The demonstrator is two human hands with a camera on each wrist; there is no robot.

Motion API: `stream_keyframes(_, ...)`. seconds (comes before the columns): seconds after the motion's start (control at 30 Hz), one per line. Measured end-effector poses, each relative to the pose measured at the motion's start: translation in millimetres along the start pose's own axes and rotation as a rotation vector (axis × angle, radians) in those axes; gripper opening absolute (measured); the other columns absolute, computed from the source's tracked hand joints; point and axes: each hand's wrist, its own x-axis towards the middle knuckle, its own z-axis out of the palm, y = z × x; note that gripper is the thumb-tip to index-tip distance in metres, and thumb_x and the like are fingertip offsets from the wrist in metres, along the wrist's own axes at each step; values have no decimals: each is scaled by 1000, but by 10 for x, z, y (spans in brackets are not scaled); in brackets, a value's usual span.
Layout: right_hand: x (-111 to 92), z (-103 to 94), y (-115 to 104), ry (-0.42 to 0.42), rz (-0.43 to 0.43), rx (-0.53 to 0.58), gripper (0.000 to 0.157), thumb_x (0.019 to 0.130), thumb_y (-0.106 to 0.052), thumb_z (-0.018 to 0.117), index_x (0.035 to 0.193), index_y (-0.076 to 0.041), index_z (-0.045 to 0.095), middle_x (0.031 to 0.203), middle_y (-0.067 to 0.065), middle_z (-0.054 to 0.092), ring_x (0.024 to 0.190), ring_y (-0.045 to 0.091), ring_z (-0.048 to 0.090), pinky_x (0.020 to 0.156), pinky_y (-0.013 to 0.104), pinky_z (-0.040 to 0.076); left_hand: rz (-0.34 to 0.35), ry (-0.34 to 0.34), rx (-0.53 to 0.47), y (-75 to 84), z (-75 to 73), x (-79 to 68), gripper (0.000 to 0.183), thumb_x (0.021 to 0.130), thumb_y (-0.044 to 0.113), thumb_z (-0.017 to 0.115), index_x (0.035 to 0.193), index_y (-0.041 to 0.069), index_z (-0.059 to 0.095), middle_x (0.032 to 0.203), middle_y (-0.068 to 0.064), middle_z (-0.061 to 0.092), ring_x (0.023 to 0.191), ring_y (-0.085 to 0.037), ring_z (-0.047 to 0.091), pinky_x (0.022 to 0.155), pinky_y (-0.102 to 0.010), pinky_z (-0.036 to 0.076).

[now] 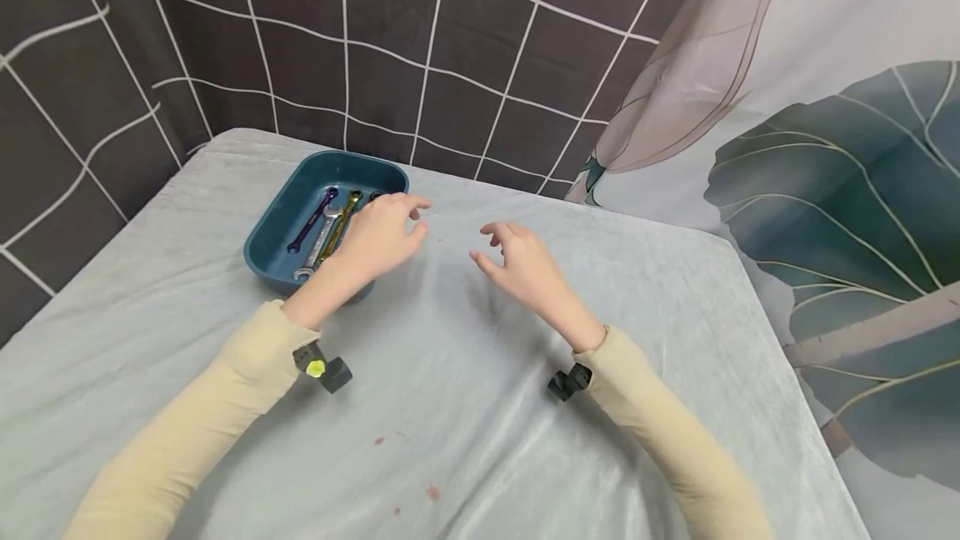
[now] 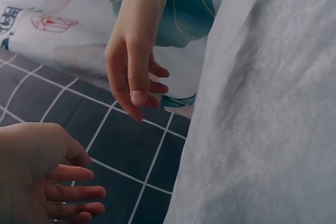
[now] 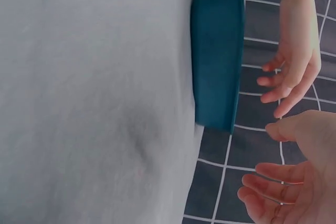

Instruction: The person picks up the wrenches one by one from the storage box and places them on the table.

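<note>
My left hand (image 1: 378, 233) hovers over the right side of a blue plastic bin (image 1: 258, 252), its loosely bent fingers holding nothing. To its right, my right hand (image 1: 528, 272) is held above the cloth, fingers relaxed and no object in them. A gap separates the two hands. Inside the bin lie a purple wrench (image 1: 311, 222), a silver wrench (image 1: 324, 240) and a gold wrench (image 1: 347, 219); the left hand hides part of the contents. In the right wrist view, the bin's side (image 3: 216, 56) shows beside the left hand (image 3: 298, 51).
A pale grey cloth (image 1: 465, 407) with a few reddish spots covers the table. Dark fabric with a white grid (image 1: 390, 15) hangs behind it, and a leaf-patterned curtain (image 1: 847, 182) hangs on the right. Small black wrist cameras (image 1: 337, 373) sit at both cuffs.
</note>
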Motion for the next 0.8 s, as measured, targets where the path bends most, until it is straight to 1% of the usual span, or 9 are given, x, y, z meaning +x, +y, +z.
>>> stream_keyframes(0.13,77,20,-70,-8,13,11,34,92,-32,63,115,-8,63,98,9,66,83,22,62,75,36,50,-29,34,-7,-44,-119,-22,36,94,21,52,127,9,62,107,-11,65,85,-25,58,66,-38,49)
stream_keyframes(0.3,175,41,-160,-5,12,56,28,91,-29,64,109,-8,64,95,7,66,79,20,61,72,35,49,-48,79,-42,-130,-229,-22,36,93,21,54,125,7,62,101,-12,66,82,-25,60,70,-40,48)
stream_keyframes(0.4,217,46,-218,2,2,84,26,90,-28,65,107,-8,65,92,7,65,78,20,60,71,34,48,-58,90,-65,-182,-279,-37,35,93,21,54,124,5,62,98,-14,66,81,-26,60,73,-41,47)
stream_keyframes(0.43,230,51,-232,5,-1,88,26,90,-28,66,106,-8,65,92,7,65,77,20,61,71,34,48,-61,93,-65,-196,-291,-43,35,93,21,54,124,5,62,96,-13,65,80,-26,59,72,-40,46)
stream_keyframes(0.53,270,71,-267,9,-2,102,25,90,-27,66,105,-8,65,91,7,65,76,19,60,70,33,48,-77,95,-59,-232,-335,-67,36,92,25,56,123,7,63,93,-11,65,75,-24,58,63,-37,45)
stream_keyframes(0.6,297,89,-285,9,1,104,25,90,-27,66,105,-8,65,91,6,65,75,19,60,69,33,48,-88,94,-50,-258,-364,-79,37,92,27,57,123,8,63,93,-10,66,73,-24,58,59,-36,43)
stream_keyframes(0.67,319,98,-308,7,2,113,24,90,-27,66,105,-8,64,91,6,65,74,18,60,69,32,48,-96,92,-42,-289,-394,-92,37,92,30,57,123,9,63,96,-10,67,75,-23,59,58,-36,44)
stream_keyframes(0.8,360,115,-360,4,2,123,24,90,-26,67,106,-8,64,90,6,65,74,18,60,68,31,48,-106,95,-34,-374,-443,-123,38,92,31,57,123,9,63,105,-12,68,83,-25,61,66,-42,47)
